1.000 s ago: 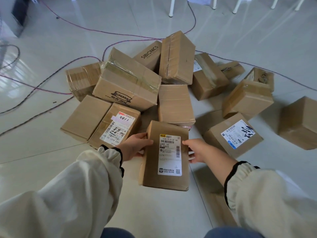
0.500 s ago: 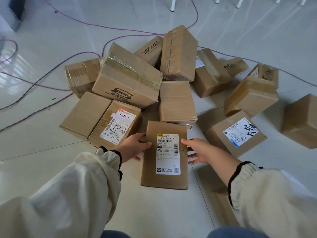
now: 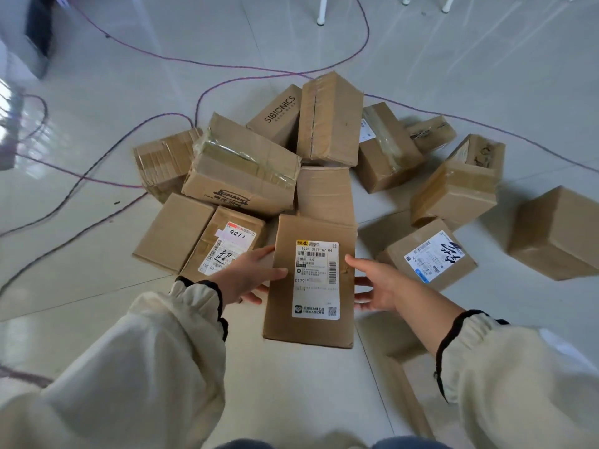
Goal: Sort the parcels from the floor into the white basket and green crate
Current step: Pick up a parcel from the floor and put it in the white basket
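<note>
My left hand (image 3: 246, 277) clamps the left long edge of the flat brown cardboard parcel (image 3: 311, 328), thumb laid across its top face and fingers tucked beneath. My right hand (image 3: 376, 286) takes the opposite edge the same way, thumb at the rim and fingers reaching under. Both cream sleeves with black cuffs run back toward me. The parcel sits level between the hands at the near side of the heap, clear of the pale tiled floor (image 3: 97, 286), with its shadow on the tiles below and to the right. Its far edge overlaps a plain taped box (image 3: 324, 192), while its near edge faces bare tile. Its white shipping label (image 3: 317, 280) reads "102B C179-A7 04" and "C179", with barcodes and a QR code; the smaller print is too fine to read. Just left lies a brown box with a label handwritten "9811" (image 3: 227, 241). To the right, across a strip of floor, is a box with a blue-and-white label scrawled in black (image 3: 428, 254). Farther back is a brown box printed "SIBIONICS" (image 3: 278, 115), and purple cables (image 3: 201, 63) loop across the tiles beyond.
</note>
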A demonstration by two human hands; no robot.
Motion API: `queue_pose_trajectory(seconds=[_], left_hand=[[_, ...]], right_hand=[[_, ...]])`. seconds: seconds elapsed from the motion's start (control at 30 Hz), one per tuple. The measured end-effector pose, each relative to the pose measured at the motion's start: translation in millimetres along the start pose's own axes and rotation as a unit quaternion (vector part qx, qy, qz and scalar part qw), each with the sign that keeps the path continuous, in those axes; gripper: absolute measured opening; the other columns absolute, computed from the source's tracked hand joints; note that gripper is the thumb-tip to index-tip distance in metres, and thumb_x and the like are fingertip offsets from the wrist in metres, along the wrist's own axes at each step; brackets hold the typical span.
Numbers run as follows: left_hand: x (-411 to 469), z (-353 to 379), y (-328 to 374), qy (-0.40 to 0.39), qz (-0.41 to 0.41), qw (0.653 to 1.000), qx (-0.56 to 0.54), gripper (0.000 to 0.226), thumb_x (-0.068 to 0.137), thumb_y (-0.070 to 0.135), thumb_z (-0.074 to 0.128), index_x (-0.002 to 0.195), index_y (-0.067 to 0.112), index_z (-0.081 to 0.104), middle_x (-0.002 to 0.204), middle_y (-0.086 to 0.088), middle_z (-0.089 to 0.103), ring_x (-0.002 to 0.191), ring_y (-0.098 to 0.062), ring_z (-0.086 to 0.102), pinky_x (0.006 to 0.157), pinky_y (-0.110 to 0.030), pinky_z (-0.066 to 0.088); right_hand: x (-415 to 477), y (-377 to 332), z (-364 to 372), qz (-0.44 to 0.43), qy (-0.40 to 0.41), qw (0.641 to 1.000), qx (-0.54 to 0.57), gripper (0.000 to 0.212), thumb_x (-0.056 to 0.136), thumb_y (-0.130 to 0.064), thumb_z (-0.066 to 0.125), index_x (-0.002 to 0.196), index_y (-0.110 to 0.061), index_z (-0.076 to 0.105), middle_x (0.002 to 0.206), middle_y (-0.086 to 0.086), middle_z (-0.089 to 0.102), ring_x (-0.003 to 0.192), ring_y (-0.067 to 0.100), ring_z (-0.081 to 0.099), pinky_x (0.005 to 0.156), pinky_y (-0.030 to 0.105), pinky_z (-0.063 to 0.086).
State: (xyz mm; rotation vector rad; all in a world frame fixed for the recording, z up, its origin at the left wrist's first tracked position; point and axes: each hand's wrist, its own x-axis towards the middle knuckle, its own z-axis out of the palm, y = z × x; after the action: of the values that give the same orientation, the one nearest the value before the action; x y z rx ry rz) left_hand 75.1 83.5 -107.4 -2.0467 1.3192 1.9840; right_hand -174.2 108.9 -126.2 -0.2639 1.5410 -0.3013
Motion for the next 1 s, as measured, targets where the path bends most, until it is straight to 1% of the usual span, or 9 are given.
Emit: queue_pose_trajectory(seconds=[0.17, 0.3, 0.43, 0.57, 0.7, 0.77, 0.83, 0.93, 1.0], left_hand=[[-90.7, -20.3, 83.8, 0.004, 0.023, 1.0, 0.02, 0.076, 0.083, 0.029, 0.071, 0.146, 0.038, 0.028, 0.124, -0.007, 0.058, 0.092, -0.023, 0.065, 0.069, -0.039, 0.057], [-168.9, -33.0, 149.7, -0.002, 0.041, 0.999, 0.03, 0.076, 0.083, 0.029, 0.071, 0.145, 0.037, 0.029, 0.127, -0.005, 0.057, 0.093, -0.024, 0.065, 0.07, -0.04, 0.058], [-252.2, -42.5, 208.6, -0.006, 0.047, 0.998, 0.033, 0.076, 0.084, 0.025, 0.071, 0.146, 0.035, 0.029, 0.124, -0.006, 0.061, 0.096, -0.027, 0.065, 0.07, -0.041, 0.057], [-337.8, -48.6, 266.1, -0.009, 0.072, 0.997, 0.042, 0.073, 0.085, 0.025, 0.069, 0.146, 0.033, 0.03, 0.117, -0.004, 0.065, 0.094, -0.025, 0.066, 0.072, -0.042, 0.057], [-422.9, -45.2, 321.2, -0.01, 0.092, 0.994, 0.058, 0.074, 0.086, 0.026, 0.067, 0.147, 0.03, 0.026, 0.129, -0.01, 0.059, 0.1, -0.03, 0.064, 0.078, -0.044, 0.055], [-459.8, -40.3, 348.2, -0.014, 0.115, 0.99, 0.082, 0.073, 0.087, 0.028, 0.066, 0.148, 0.03, 0.026, 0.132, -0.01, 0.056, 0.101, -0.029, 0.063, 0.08, -0.042, 0.056], [-490.3, -33.1, 375.6, -0.013, 0.147, 0.984, 0.098, 0.072, 0.087, 0.029, 0.067, 0.147, 0.031, 0.027, 0.128, -0.008, 0.058, 0.097, -0.025, 0.064, 0.076, -0.039, 0.056], [-521.6, -18.2, 418.1, -0.027, 0.189, 0.974, 0.117, 0.067, 0.087, 0.029, 0.068, 0.144, 0.034, 0.033, 0.115, -0.003, 0.065, 0.093, -0.026, 0.066, 0.073, -0.037, 0.058], [-536.8, -5.9, 443.3, -0.039, 0.218, 0.967, 0.129, 0.062, 0.086, 0.03, 0.068, 0.14, 0.035, 0.039, 0.106, 0.001, 0.068, 0.088, -0.024, 0.068, 0.07, -0.036, 0.058]], right_hand=[[-112.2, -50.2, -17.9, -0.02, 0.006, 1.0, 0.0, 0.033, 0.082, -0.049, 0.065, 0.101, -0.022, 0.062, 0.106, 0.006, 0.064, 0.095, 0.032, 0.059, 0.072, 0.038, 0.047], [-206.5, -89.6, -29.4, -0.041, 0.006, 0.999, 0.0, 0.035, 0.082, -0.052, 0.063, 0.098, -0.022, 0.061, 0.105, 0.004, 0.062, 0.093, 0.031, 0.059, 0.072, 0.038, 0.047], [-304.8, -118.5, -39.4, -0.055, 0.01, 0.998, 0.008, 0.034, 0.082, -0.052, 0.063, 0.097, -0.022, 0.061, 0.105, 0.005, 0.062, 0.093, 0.03, 0.06, 0.075, 0.04, 0.048], [-404.7, -144.3, -49.1, -0.076, 0.02, 0.997, 0.026, 0.031, 0.083, -0.051, 0.063, 0.094, -0.021, 0.06, 0.097, 0.005, 0.063, 0.088, 0.029, 0.059, 0.089, 0.044, 0.046], [-503.6, -161.7, -62.6, -0.091, 0.031, 0.995, 0.041, 0.04, 0.083, -0.049, 0.063, 0.108, -0.017, 0.059, 0.11, 0.006, 0.06, 0.099, 0.03, 0.056, 0.098, 0.05, 0.041], [-550.0, -166.2, -73.3, -0.101, 0.042, 0.992, 0.062, 0.045, 0.084, -0.045, 0.064, 0.118, -0.016, 0.056, 0.119, 0.007, 0.057, 0.107, 0.032, 0.053, 0.096, 0.053, 0.039], [-593.1, -170.5, -86.2, -0.119, 0.056, 0.987, 0.092, 0.045, 0.084, -0.041, 0.065, 0.12, -0.015, 0.056, 0.119, 0.008, 0.056, 0.106, 0.033, 0.054, 0.094, 0.055, 0.038], [-648.6, -175.2, -108.7, -0.151, 0.08, 0.978, 0.123, 0.028, 0.086, -0.04, 0.063, 0.1, -0.015, 0.061, 0.107, 0.008, 0.059, 0.083, 0.027, 0.057, 0.088, 0.047, 0.043], [-682.6, -171.0, -124.9, -0.172, 0.103, 0.969, 0.145, 0.023, 0.086, -0.04, 0.063, 0.091, -0.017, 0.063, 0.102, 0.006, 0.062, 0.084, 0.027, 0.059, 0.08, 0.042, 0.047]])
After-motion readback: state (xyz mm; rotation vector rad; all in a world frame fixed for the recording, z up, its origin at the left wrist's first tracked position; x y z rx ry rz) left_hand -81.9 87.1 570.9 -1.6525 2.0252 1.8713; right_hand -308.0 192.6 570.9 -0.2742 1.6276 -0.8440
